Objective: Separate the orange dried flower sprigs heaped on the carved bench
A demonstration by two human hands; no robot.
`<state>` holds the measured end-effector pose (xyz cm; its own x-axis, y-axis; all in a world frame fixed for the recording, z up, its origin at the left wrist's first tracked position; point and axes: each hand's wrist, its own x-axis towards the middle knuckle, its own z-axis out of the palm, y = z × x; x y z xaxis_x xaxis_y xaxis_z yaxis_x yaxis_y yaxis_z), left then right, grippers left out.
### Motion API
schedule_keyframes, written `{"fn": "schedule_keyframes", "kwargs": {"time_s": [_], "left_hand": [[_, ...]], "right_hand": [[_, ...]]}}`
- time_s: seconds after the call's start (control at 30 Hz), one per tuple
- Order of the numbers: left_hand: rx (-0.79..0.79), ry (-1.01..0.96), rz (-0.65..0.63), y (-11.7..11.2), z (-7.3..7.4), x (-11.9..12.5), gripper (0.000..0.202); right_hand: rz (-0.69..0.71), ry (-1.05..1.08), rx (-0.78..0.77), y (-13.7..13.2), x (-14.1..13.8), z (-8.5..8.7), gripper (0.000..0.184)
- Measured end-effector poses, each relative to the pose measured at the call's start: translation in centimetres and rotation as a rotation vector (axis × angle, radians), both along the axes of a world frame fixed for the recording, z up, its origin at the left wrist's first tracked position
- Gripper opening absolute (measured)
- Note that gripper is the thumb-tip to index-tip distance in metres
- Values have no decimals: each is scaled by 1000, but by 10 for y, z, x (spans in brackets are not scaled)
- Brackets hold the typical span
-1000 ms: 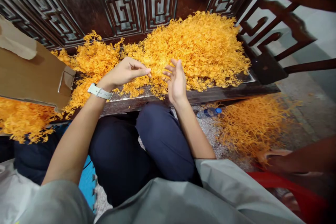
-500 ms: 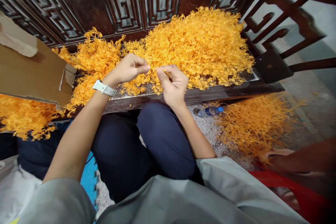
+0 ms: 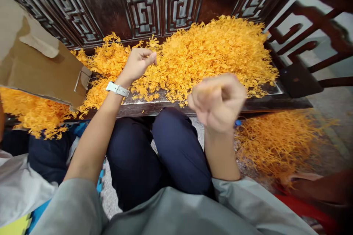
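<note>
- We count two hands of our own and three heaps of orange branching strands.
- Our left hand [image 3: 137,65] hangs just above the largest heap [image 3: 206,57], its fingers [image 3: 143,55] curled in with the thumb against them; whether they pinch a strand we cannot tell.
- Our right hand [image 3: 217,102] is blurred and clenched into a fist, raised over the front edge of the dark wooden bench [image 3: 154,109]; we cannot tell if it grasps anything.
- The largest heap covers most of the bench, against one carved lattice panel [image 3: 140,3] at the back edge.
- The second heap [image 3: 34,112] lies below the bench's left end, partly under one cardboard sheet [image 3: 35,47].
- The third heap [image 3: 275,143] lies on the floor past the bench's right end.
- One white watch [image 3: 117,89] circles our left wrist.
- Our two knees in navy trousers [image 3: 176,147] sit just below the bench's front edge.
- One other person's limb [image 3: 322,189] shows in the lower right corner, too dark to tell more.
</note>
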<state>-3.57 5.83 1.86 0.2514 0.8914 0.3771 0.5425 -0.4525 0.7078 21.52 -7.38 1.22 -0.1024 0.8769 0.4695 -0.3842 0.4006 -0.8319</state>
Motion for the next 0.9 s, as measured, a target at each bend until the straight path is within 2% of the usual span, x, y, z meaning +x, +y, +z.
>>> {"fn": "schedule_keyframes", "kwargs": {"time_s": [0.07, 0.17, 0.27, 0.43, 0.57, 0.6, 0.63, 0.7, 0.77, 0.8, 0.83, 0.87, 0.9], "left_hand": [[-34, -8, -67, -9, 7, 6, 46], [-116, 14, -153, -20, 13, 14, 49], [-207, 46, -218, -23, 12, 13, 51], [-296, 83, -286, -23, 9, 9, 51], [-254, 111, -286, -21, 8, 12, 53], [-236, 122, -275, -19, 7, 12, 54], [-214, 138, -255, -17, 5, 11, 55], [-170, 160, -187, -11, -1, 6, 55], [-145, 142, -120, -7, -6, -1, 49], [-144, 116, -104, -6, -7, -4, 45], [-144, 84, -98, -6, -7, -6, 42], [-140, 54, -101, -7, -5, -6, 40], [-132, 32, -112, -9, -3, -5, 40]], "right_hand": [[-48, 172, -227, 30, -5, -16, 31], [-35, 291, -518, 62, -11, -44, 35], [-13, 275, -605, 67, -17, -58, 43], [6, 243, -484, 63, -28, -54, 44], [-24, 221, -255, 55, -27, -50, 40], [28, 195, -179, 48, -25, -47, 38], [139, 172, -87, 40, -21, -43, 35], [511, 181, 178, 21, -9, -34, 33], [899, 278, 473, 8, 3, -27, 28], [998, 348, 557, 7, 7, -26, 23], [1000, 413, 559, 9, 9, -26, 19], [910, 466, 472, 15, 9, -29, 18], [766, 500, 315, 23, 7, -32, 19]]}}
